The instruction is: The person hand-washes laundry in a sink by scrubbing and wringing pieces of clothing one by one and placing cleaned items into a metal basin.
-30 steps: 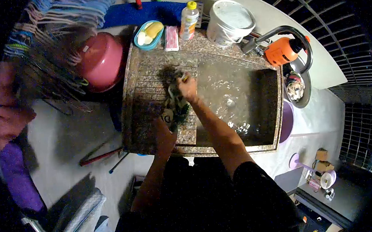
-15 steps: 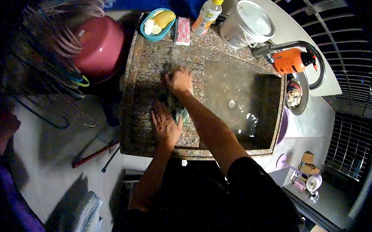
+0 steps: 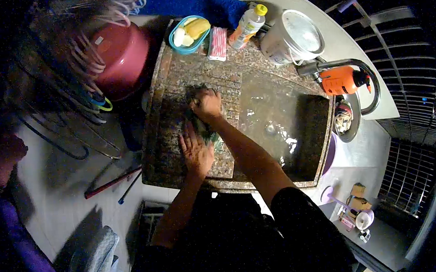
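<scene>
A dark, wet piece of cloth (image 3: 201,127) lies on the ribbed washboard (image 3: 171,123) of a speckled stone sink; a greenish part of it shows by my left thumb. My left hand (image 3: 198,154) rests flat on the near end of the cloth, fingers stretched out and pointing away from me. Just beyond it, my right hand (image 3: 209,105) is closed in a fist on the far part of the cloth, its fingertips hidden. Most of the cloth's shape is covered by the hands or lost in shadow.
Cloudy water fills the basin (image 3: 330,131) at right. Along the back edge stand a blue soap dish (image 3: 189,50), a pink-striped brush or sponge (image 3: 218,43), a yellow-capped bottle (image 3: 248,25), a white bucket (image 3: 278,46) and a faucet (image 3: 310,69). An orange sprayer (image 3: 338,80) stands right.
My right fist has come slightly nearer to my left hand along the washboard. My left hand stays nearly in place on the cloth. The whole view has shifted a little.
</scene>
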`<state>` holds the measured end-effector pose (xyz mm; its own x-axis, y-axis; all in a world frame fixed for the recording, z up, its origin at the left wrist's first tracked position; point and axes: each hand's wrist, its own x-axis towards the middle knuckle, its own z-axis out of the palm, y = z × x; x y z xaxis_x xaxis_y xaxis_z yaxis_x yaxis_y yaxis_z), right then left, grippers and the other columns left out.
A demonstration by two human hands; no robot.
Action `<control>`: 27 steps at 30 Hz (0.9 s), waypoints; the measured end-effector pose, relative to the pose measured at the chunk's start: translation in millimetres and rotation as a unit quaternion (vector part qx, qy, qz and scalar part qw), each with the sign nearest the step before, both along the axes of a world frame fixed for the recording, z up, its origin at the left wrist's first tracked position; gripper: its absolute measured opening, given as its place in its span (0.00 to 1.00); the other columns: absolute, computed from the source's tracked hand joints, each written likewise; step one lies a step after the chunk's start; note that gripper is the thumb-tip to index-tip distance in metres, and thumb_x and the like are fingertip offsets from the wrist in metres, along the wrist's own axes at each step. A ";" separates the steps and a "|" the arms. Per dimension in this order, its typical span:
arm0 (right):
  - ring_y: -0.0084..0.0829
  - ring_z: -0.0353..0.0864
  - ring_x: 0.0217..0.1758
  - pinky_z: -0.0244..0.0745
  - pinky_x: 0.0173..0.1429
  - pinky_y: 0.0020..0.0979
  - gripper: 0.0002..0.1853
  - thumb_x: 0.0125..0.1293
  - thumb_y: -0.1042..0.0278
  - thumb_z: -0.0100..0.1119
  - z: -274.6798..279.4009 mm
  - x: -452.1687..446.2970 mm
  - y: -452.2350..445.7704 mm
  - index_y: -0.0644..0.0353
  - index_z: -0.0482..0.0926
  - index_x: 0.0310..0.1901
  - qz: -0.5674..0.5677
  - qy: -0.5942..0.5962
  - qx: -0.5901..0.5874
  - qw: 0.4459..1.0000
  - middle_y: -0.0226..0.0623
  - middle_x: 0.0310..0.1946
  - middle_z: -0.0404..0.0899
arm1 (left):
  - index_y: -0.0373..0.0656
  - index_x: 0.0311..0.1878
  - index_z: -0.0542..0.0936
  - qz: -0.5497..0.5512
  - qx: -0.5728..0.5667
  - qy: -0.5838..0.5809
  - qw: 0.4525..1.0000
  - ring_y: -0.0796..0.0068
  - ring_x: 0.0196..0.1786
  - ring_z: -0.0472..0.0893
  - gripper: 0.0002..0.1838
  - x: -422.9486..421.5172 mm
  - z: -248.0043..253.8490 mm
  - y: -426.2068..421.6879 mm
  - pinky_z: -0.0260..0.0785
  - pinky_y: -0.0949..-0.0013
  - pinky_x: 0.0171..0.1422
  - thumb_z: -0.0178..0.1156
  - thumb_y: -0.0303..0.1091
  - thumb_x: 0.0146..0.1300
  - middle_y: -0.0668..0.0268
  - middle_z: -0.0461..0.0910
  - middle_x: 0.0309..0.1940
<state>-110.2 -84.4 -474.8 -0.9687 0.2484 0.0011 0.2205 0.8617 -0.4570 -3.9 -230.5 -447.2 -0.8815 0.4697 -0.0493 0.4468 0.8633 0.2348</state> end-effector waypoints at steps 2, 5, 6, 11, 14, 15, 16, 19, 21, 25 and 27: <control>0.49 0.76 0.53 0.64 0.63 0.51 0.19 0.60 0.51 0.64 -19.8 10.2 0.4 0.58 0.86 0.44 -0.003 0.017 0.005 1.000 0.45 0.46 0.82 | 0.24 0.72 0.63 -0.002 -0.008 0.006 1.000 0.46 0.80 0.53 0.46 3.2 8.0 3.7 0.33 0.44 0.85 0.59 0.55 0.65 0.45 0.55 0.78; 0.51 0.75 0.52 0.67 0.58 0.52 0.15 0.56 0.58 0.64 13.8 48.9 -20.1 0.60 0.83 0.38 0.023 0.113 -0.036 0.993 0.47 0.42 0.81 | 0.27 0.74 0.62 -0.001 0.055 -0.013 0.998 0.46 0.81 0.51 0.45 -4.9 22.4 -0.6 0.33 0.44 0.85 0.59 0.54 0.65 0.45 0.54 0.78; 0.51 0.75 0.50 0.67 0.55 0.52 0.13 0.54 0.59 0.65 6.0 77.8 -26.5 0.60 0.82 0.35 0.041 0.071 -0.036 0.996 0.46 0.40 0.80 | 0.28 0.74 0.62 -0.002 0.118 -0.014 0.993 0.46 0.82 0.51 0.44 -2.5 10.6 -3.4 0.33 0.43 0.85 0.58 0.54 0.65 0.44 0.54 0.78; 0.47 0.75 0.47 0.66 0.49 0.53 0.13 0.53 0.57 0.67 11.6 112.1 -48.9 0.58 0.80 0.31 0.079 -0.052 -0.036 0.995 0.41 0.37 0.77 | 0.31 0.72 0.66 -0.011 0.088 -0.021 0.996 0.45 0.81 0.51 0.41 7.4 -0.6 -8.8 0.34 0.43 0.85 0.58 0.53 0.66 0.41 0.57 0.76; 0.48 0.77 0.48 0.66 0.53 0.53 0.14 0.56 0.54 0.66 -22.8 29.4 -21.9 0.57 0.83 0.34 0.020 0.045 0.043 0.998 0.42 0.38 0.80 | 0.29 0.70 0.68 -0.003 0.032 -0.074 0.997 0.43 0.80 0.53 0.39 -0.2 12.0 -1.8 0.34 0.43 0.85 0.57 0.52 0.66 0.39 0.60 0.74; 0.48 0.77 0.48 0.66 0.54 0.53 0.15 0.57 0.52 0.66 -29.8 6.0 -14.8 0.56 0.83 0.35 -0.013 0.105 0.064 0.992 0.43 0.38 0.81 | 0.28 0.70 0.69 0.001 0.027 -0.046 0.999 0.43 0.80 0.54 0.39 -1.8 6.6 1.4 0.34 0.43 0.85 0.57 0.52 0.66 0.39 0.61 0.74; 0.49 0.78 0.47 0.66 0.55 0.53 0.16 0.57 0.52 0.65 -17.1 -6.8 -12.9 0.57 0.83 0.34 -0.027 0.064 0.013 0.997 0.45 0.38 0.82 | 0.28 0.69 0.69 0.000 0.022 -0.017 1.000 0.43 0.80 0.55 0.38 -0.8 -0.6 2.5 0.34 0.43 0.85 0.57 0.51 0.66 0.39 0.62 0.73; 0.52 0.78 0.47 0.68 0.55 0.51 0.16 0.59 0.53 0.64 -12.9 -0.6 -9.3 0.60 0.82 0.32 -0.030 0.066 -0.047 0.996 0.47 0.37 0.83 | 0.26 0.71 0.65 -0.005 0.029 0.016 0.999 0.44 0.80 0.54 0.39 -1.7 7.9 2.9 0.35 0.43 0.84 0.57 0.49 0.67 0.40 0.61 0.74; 0.53 0.79 0.44 0.71 0.52 0.50 0.11 0.58 0.60 0.63 10.4 48.3 -15.7 0.60 0.81 0.32 0.034 0.091 -0.119 0.988 0.48 0.34 0.81 | 0.28 0.74 0.62 -0.001 0.041 0.006 0.999 0.44 0.81 0.53 0.41 -0.9 15.7 0.8 0.36 0.43 0.84 0.58 0.50 0.67 0.41 0.59 0.75; 0.49 0.75 0.36 0.67 0.47 0.50 0.09 0.51 0.64 0.66 26.6 120.8 -39.8 0.54 0.76 0.23 0.110 -0.045 -0.171 0.978 0.42 0.26 0.78 | 0.36 0.78 0.57 -0.042 0.128 0.056 0.989 0.48 0.82 0.51 0.48 -1.8 -7.9 -8.0 0.34 0.43 0.85 0.62 0.56 0.63 0.46 0.56 0.77; 0.49 0.75 0.38 0.66 0.50 0.50 0.09 0.52 0.62 0.66 12.8 94.9 -30.9 0.54 0.76 0.23 0.167 -0.047 -0.075 0.982 0.42 0.28 0.79 | 0.32 0.74 0.63 0.006 0.071 -0.056 0.996 0.50 0.81 0.53 0.44 -1.0 8.6 -1.5 0.35 0.44 0.85 0.61 0.55 0.63 0.45 0.58 0.76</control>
